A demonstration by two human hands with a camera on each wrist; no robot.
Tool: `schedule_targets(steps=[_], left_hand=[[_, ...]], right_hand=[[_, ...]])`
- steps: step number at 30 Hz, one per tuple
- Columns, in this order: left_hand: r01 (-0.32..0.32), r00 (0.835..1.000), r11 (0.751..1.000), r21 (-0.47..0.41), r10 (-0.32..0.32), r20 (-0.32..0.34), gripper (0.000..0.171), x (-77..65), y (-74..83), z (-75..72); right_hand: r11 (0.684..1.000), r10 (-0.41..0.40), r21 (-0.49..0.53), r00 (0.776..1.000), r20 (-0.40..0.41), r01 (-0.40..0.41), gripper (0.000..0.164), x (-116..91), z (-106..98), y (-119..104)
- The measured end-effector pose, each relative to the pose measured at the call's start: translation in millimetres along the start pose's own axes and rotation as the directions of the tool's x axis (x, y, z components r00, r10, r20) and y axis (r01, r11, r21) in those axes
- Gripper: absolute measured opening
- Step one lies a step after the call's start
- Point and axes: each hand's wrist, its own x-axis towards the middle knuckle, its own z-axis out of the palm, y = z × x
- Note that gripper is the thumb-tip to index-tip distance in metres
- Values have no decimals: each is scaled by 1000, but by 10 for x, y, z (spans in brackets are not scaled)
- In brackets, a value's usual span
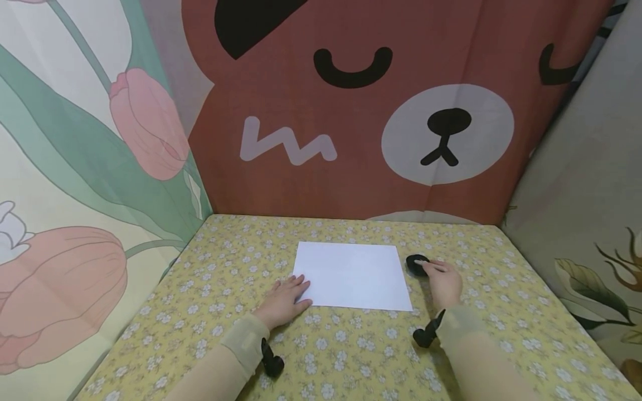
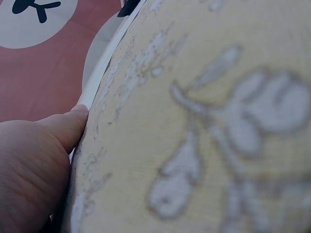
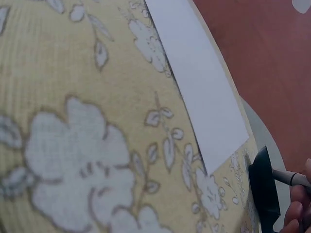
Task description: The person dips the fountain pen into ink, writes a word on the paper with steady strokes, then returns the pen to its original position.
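A white sheet of paper [image 1: 353, 275] lies flat on the table. My left hand [image 1: 283, 302] rests with fingers extended over its lower left corner; in the left wrist view, the thumb [image 2: 65, 127] is at the paper's edge. Beyond the paper's right side, my right hand [image 1: 445, 283] pinches a slim pen-like stick [image 3: 290, 177] with a pale shaft and a dark band. The stick's far end reaches into a small round black dish [image 1: 416, 265], seen edge-on in the right wrist view. Whatever the dish contains is hidden.
A yellow flowered cloth [image 1: 341, 356] covers the table. Behind it hangs a brown bear-patterned curtain [image 1: 351, 184], with a tulip-print curtain [image 1: 90, 167] at the left and a leaf-print one [image 1: 592, 223] at the right. Black wrist cameras [image 1: 272, 361] are strapped on both wrists.
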Motion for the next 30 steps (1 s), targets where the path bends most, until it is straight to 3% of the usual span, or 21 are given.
schedule_targets(steps=[5, 12, 18, 21, 26, 30], left_hand=[[-7, 1000, 1000, 4, 7, -7, 59, 5, -5, 12], [-7, 1000, 1000, 2, 7, -6, 60, 3, -14, 14], [1, 1000, 1000, 16, -1, -9, 60, 10, -14, 19], [-3, 1000, 1000, 17, 3, -14, 59, 15, -14, 20], [3, 1000, 1000, 16, -3, -11, 59, 16, -8, 19], [6, 1000, 1000, 7, -6, -7, 59, 13, 1, 11]], right_hand=[[999, -29, -13, 1000, -11, 29, 44, 25, 28, 29], [998, 36, 51, 996, -81, -32, 37, 48, 69, 17], [993, 47, 113, 995, -92, -36, 34, 59, 45, 18], [996, 37, 88, 993, -116, -27, 30, 63, 41, 10], [998, 27, 63, 990, -137, -19, 34, 66, 37, 13], [992, 37, 126, 993, -114, -22, 38, 61, 32, 8]])
